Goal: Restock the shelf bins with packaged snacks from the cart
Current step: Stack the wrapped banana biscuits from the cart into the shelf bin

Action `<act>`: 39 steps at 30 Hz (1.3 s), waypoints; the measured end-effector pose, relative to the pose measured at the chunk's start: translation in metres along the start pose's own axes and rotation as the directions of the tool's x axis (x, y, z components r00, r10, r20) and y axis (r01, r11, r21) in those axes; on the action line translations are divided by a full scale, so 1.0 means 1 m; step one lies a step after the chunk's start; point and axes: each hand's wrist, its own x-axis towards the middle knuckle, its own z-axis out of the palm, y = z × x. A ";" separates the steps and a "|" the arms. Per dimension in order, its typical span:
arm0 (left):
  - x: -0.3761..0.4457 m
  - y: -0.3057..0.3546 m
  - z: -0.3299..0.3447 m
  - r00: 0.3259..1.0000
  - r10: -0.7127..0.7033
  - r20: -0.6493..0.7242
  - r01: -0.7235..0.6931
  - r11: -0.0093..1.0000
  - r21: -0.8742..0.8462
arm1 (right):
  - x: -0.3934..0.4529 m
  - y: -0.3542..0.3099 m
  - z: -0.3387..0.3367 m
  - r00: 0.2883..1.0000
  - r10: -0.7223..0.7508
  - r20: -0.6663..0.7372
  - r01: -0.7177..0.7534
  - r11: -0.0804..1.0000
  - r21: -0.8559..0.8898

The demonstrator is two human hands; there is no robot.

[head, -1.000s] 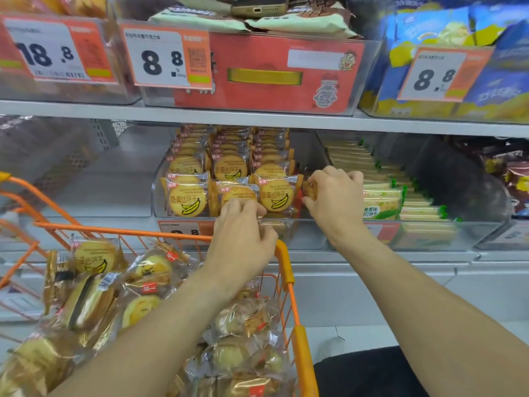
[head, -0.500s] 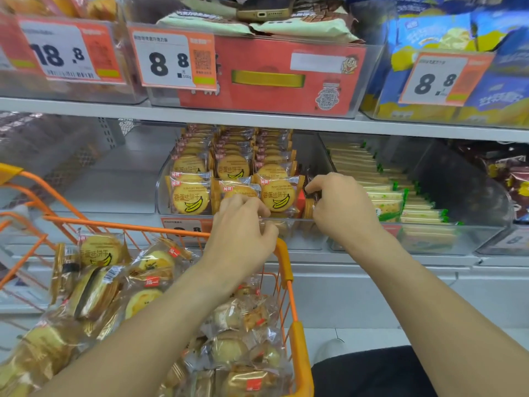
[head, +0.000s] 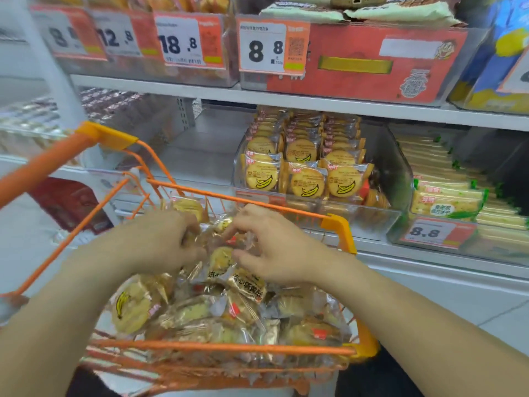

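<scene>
- Two hands work over the orange cart [head: 339, 224], parked against the shelf so packets travel a short way.
- Clear bin [head: 383, 170] on the shelf holds banana biscuit packs [head: 307, 183] upright in rows, labels forward.
- Loose snack packets [head: 200, 310] heap the cart.
- Left hand [head: 160, 242] and right hand [head: 274, 247], fingers curled, pinch wrappers atop the heap.

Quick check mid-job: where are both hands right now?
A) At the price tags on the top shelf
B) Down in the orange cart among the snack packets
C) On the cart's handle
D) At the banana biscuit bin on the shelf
B: the left hand and right hand are both down among the clear-wrapped snack packets inside the orange cart, fingers curled at the wrappers, away from the banana biscuit bin.
</scene>
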 end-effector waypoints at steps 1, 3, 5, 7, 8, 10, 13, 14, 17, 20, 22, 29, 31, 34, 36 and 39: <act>-0.006 -0.007 0.002 0.998 0.017 0.056 -0.014 0.999 -0.038 | 0.004 0.000 0.003 1.000 -0.001 0.029 0.002 1.000 -0.016; -0.015 -0.020 0.008 0.989 0.054 0.137 -0.037 0.991 -0.126 | 0.012 0.002 0.010 0.997 0.007 0.076 -0.004 0.999 -0.047; -0.019 -0.027 0.014 0.990 0.068 0.124 -0.044 0.982 -0.186 | 0.019 0.000 0.014 0.996 0.015 0.084 -0.009 0.998 -0.069; -0.019 -0.029 0.020 1.000 0.009 0.025 -0.003 0.979 -0.205 | 0.026 -0.003 0.018 0.997 0.050 0.062 -0.045 0.996 -0.077; -0.016 -0.030 0.023 0.998 -0.044 -0.040 0.035 0.981 -0.189 | 0.030 -0.005 0.021 0.997 0.062 0.050 -0.057 0.994 -0.092; -0.013 -0.030 0.027 0.982 -0.151 -0.115 0.132 0.979 -0.156 | 0.038 -0.008 0.027 0.997 0.058 0.044 -0.051 0.989 -0.142; -0.012 -0.028 0.030 0.956 -0.280 -0.087 0.260 0.946 -0.194 | 0.055 -0.015 0.041 0.997 0.071 0.018 -0.065 0.968 -0.244; -0.011 -0.026 0.032 0.948 -0.308 -0.074 0.287 0.934 -0.212 | 0.061 -0.017 0.046 0.996 0.085 0.015 -0.076 0.951 -0.300; -0.009 -0.019 0.038 0.922 -0.369 -0.121 0.321 0.899 -0.297 | 0.071 -0.019 0.060 0.993 0.112 0.044 -0.082 0.897 -0.434; -0.004 -0.016 0.039 0.874 -0.441 -0.204 0.314 0.834 -0.454 | 0.070 -0.018 0.065 0.993 0.117 0.020 -0.103 0.935 -0.340; 0.000 -0.017 0.038 0.854 -0.463 -0.238 0.301 0.812 -0.500 | 0.067 -0.019 0.060 0.991 0.130 -0.011 -0.129 0.974 -0.185; 0.011 -0.019 0.046 0.894 -0.380 -0.239 0.257 0.870 -0.422 | 0.048 -0.025 0.027 0.980 0.172 -0.104 -0.164 0.983 0.088; 0.015 -0.018 0.048 0.910 -0.352 -0.217 0.238 0.875 -0.423 | 0.043 -0.025 0.018 0.971 0.202 -0.125 -0.179 0.968 0.175; 0.019 -0.019 0.051 0.899 -0.353 -0.259 0.219 0.875 -0.431 | 0.035 -0.019 0.009 0.960 0.246 -0.133 -0.181 0.909 0.375; 0.023 -0.020 0.052 0.869 -0.376 -0.321 0.225 0.879 -0.420 | 0.031 -0.013 0.003 0.949 0.286 -0.136 -0.187 0.853 0.488; 0.028 -0.023 0.051 0.820 -0.414 -0.396 0.260 0.885 -0.387 | 0.026 -0.005 -0.006 0.943 0.309 -0.126 -0.184 0.797 0.575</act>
